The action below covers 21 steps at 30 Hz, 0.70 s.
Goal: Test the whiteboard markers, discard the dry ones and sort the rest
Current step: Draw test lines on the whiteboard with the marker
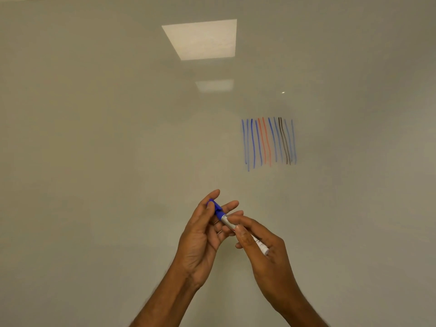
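Grips marker [228,222] barrel in right hand [264,251], pinches its blue cap [215,206] with left hand [200,237], mid-air just short of whiteboard [94,138]; could fumble cap on a crooked tug, could misread a faint line among crowded test strokes [269,142] beyond.

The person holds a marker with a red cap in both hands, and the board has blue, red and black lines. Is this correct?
Not quite. The head view shows that the cap is blue, not red. The rest stands: the left hand and the right hand both hold the marker, and the board has blue, red and black lines.
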### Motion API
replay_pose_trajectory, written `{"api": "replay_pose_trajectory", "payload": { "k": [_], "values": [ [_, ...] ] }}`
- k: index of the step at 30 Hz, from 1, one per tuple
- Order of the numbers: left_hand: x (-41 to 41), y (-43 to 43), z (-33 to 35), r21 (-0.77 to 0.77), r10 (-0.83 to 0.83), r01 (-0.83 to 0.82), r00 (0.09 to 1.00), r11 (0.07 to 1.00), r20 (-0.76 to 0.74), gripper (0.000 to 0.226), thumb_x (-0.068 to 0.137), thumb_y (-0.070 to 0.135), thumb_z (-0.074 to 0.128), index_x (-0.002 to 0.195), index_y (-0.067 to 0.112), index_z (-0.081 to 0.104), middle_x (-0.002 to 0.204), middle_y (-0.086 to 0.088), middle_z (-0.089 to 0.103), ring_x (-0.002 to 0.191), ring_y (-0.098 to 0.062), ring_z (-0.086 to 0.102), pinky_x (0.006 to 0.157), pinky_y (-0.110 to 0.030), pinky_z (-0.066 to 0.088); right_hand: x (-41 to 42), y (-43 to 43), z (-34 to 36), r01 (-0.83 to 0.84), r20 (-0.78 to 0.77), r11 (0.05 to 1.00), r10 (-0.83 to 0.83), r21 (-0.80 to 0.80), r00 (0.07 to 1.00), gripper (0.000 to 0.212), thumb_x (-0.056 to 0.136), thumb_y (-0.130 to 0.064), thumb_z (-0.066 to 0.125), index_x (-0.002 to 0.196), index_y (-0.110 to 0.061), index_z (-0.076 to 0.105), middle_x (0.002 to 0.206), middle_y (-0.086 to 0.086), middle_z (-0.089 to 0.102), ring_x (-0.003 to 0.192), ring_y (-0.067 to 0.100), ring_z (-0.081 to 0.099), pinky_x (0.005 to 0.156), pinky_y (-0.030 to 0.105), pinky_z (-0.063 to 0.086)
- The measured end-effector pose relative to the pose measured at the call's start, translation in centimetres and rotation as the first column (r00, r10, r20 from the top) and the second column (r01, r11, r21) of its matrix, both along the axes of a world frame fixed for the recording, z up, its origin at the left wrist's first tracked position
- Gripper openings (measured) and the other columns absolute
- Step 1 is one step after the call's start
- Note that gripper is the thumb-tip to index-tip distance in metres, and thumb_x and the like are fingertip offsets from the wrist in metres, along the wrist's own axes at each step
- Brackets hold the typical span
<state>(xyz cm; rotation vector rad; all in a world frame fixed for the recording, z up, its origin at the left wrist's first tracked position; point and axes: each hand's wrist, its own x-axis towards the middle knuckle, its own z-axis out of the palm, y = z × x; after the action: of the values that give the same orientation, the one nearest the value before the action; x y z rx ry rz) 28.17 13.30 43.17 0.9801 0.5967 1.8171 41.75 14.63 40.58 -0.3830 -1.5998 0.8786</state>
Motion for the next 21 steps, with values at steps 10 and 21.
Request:
{"api": "replay_pose_trajectory", "payload": {
  "k": [10, 21],
  "values": [
    [0.0, -0.7, -2.2, -0.028, 0.014, -0.014, 1.0, 1.0, 0.014, 0.031, 0.107, 0.024, 0.045, 0.129, 0.011, 0.062, 0.119, -0.025, 0.072, 0.101, -0.032, 0.074, 0.094, -0.046, 0.059, -0.7, -0.5, -1.3, 0.021, -0.097, 0.998, -0.027, -0.058, 0.995, 0.028, 0.093, -0.027, 0.054, 0.111, -0.019, 0.074, 0.105, -0.013, 0.075, 0.104, 0.008, 0.069, 0.089, 0.025, 0.056],
    [-2.4, -1.6, -6.7, -0.118, 0.088, -0.073, 0.988, 0.99, 0.125, 0.029, 0.103, 0.021, 0.053, 0.126, 0.012, 0.068, 0.11, -0.021, 0.069, 0.097, -0.03, 0.064, 0.092, -0.046, 0.061, -3.6, -0.7, -4.5, -0.049, -0.03, 0.992, 0.046, -0.113, 0.999, 0.026, 0.093, -0.031, 0.053, 0.11, -0.026, 0.071, 0.103, -0.02, 0.074, 0.104, 0.002, 0.068, 0.086, 0.01, 0.05]
  ]
}}
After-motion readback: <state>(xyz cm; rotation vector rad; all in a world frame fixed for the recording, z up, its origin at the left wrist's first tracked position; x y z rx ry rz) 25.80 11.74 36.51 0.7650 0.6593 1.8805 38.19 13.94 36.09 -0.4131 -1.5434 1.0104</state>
